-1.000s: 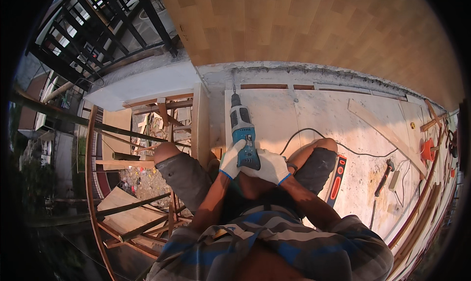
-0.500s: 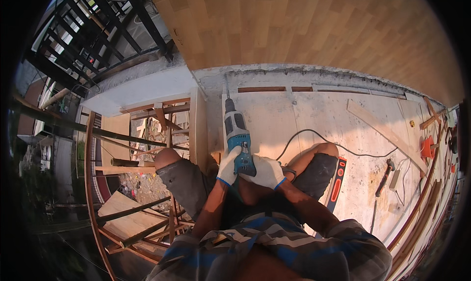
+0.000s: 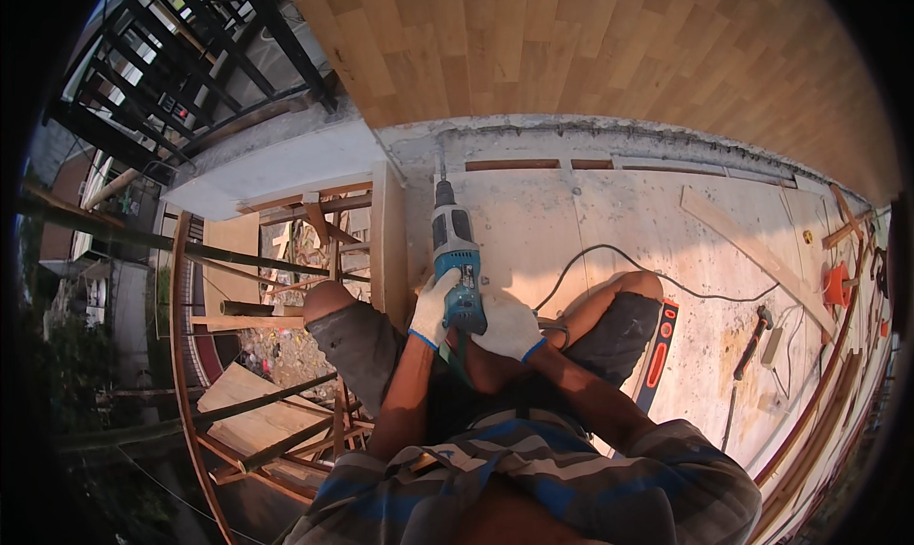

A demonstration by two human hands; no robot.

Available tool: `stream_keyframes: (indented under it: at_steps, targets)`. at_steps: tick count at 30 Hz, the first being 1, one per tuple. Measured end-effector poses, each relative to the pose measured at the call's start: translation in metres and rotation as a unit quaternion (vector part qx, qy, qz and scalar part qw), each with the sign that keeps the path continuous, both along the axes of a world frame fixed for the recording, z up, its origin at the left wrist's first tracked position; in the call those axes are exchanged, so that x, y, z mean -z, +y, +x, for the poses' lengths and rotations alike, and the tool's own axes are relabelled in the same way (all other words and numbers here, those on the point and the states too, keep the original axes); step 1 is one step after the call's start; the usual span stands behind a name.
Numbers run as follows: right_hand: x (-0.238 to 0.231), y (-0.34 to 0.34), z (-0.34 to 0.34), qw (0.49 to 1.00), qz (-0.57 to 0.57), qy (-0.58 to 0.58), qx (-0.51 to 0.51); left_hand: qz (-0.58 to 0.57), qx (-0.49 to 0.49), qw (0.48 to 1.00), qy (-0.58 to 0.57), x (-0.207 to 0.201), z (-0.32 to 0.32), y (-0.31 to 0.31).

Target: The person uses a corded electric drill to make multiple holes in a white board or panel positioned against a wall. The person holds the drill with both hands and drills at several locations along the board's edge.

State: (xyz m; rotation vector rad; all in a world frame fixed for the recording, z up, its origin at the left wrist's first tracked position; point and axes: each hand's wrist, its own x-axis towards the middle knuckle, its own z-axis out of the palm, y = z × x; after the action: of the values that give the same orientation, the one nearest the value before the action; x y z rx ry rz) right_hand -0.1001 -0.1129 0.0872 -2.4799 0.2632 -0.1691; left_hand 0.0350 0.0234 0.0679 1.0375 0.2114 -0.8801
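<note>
A teal and grey rotary hammer drill [image 3: 459, 250] points away from me, between my knees. Its long thin bit [image 3: 442, 155] reaches the grey concrete strip [image 3: 486, 143] at the foot of the wood-patterned surface; whether the tip is inside a hole cannot be made out. My left hand [image 3: 434, 309], in a white work glove with a blue cuff, is closed round the left side of the drill body. In the same kind of glove, my right hand [image 3: 511, 330] grips the rear of the drill from the right; its fingers are partly hidden.
Pale boards [image 3: 533, 221] lie under me, with a black cable [image 3: 609, 248] across them. To the right are a spirit level [image 3: 657, 355], a hammer [image 3: 752, 343], a loose plank [image 3: 757, 259] and a red bucket [image 3: 838, 284]. On the left, an open timber frame [image 3: 186, 374] drops to rubble below.
The drill and both gloved hands sit slightly further left and nearer to me in the picture. The view has shifted a little. My grip looks the same.
</note>
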Motion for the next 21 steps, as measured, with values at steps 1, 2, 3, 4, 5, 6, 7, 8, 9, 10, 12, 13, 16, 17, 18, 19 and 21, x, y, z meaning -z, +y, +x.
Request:
stream_keyframes:
  at_steps: [1, 2, 3, 4, 5, 6, 7, 8, 9, 10, 12, 13, 16, 17, 18, 19, 21]
  targets:
    - [-0.002, 0.000, 0.002, 1.000, -0.002, 0.014, -0.003, -0.001, -0.001, 1.000, 0.002, 0.000, 0.002, 0.000]
    - [-0.003, -0.001, 0.002, 0.999, 0.013, 0.030, -0.002, -0.001, 0.001, 1.000, 0.001, 0.000, 0.004, -0.001]
    - [-0.012, -0.001, 0.004, 0.999, 0.029, 0.045, -0.003, 0.001, 0.002, 1.000, 0.000, -0.002, 0.008, -0.002]
    - [-0.017, -0.001, 0.006, 0.997, 0.045, 0.061, -0.003, 0.002, 0.002, 1.000, 0.000, -0.003, 0.010, -0.002]
    - [-0.018, 0.000, 0.008, 0.996, 0.055, 0.073, -0.003, -0.003, 0.002, 1.000, 0.006, -0.004, 0.014, -0.001]
    - [-0.019, 0.000, 0.010, 0.994, 0.063, 0.085, -0.002, -0.009, 0.002, 1.000, 0.013, -0.004, 0.017, -0.001]
    - [-0.021, 0.000, 0.011, 0.993, 0.071, 0.098, 0.000, -0.016, 0.003, 1.000, 0.020, -0.004, 0.019, -0.001]
    - [-0.023, -0.001, 0.011, 0.993, 0.064, 0.096, -0.006, -0.019, 0.007, 1.000, 0.022, -0.004, 0.020, -0.002]
    - [-0.026, -0.001, 0.013, 0.994, 0.057, 0.091, -0.012, -0.022, 0.009, 0.999, 0.022, -0.003, 0.022, -0.003]
    - [-0.030, -0.001, 0.015, 0.995, 0.050, 0.087, -0.018, -0.025, 0.012, 0.999, 0.022, -0.002, 0.025, -0.003]
    - [-0.043, 0.002, 0.018, 0.994, 0.039, 0.095, -0.023, -0.050, 0.029, 0.996, 0.066, -0.002, 0.036, 0.000]
    - [-0.048, 0.005, 0.018, 0.994, 0.034, 0.099, -0.025, -0.062, 0.038, 0.993, 0.088, -0.001, 0.041, 0.003]
    - [-0.034, 0.007, 0.018, 0.998, 0.003, 0.047, -0.040, -0.091, 0.035, 0.987, 0.131, -0.014, 0.046, -0.003]
    - [-0.028, 0.005, 0.019, 0.998, -0.016, 0.042, -0.054, -0.104, 0.061, 0.986, 0.117, -0.011, 0.055, -0.001]
    - [-0.020, 0.007, 0.022, 0.996, -0.032, 0.036, -0.074, -0.112, 0.059, 0.985, 0.120, -0.006, 0.059, 0.005]
    - [-0.021, 0.010, 0.025, 0.994, -0.049, 0.027, -0.092, -0.121, 0.059, 0.984, 0.120, -0.005, 0.064, 0.010]
    - [-0.028, 0.020, 0.024, 0.997, -0.026, 0.020, -0.063, -0.136, 0.057, 0.981, 0.127, 0.001, 0.067, 0.020]
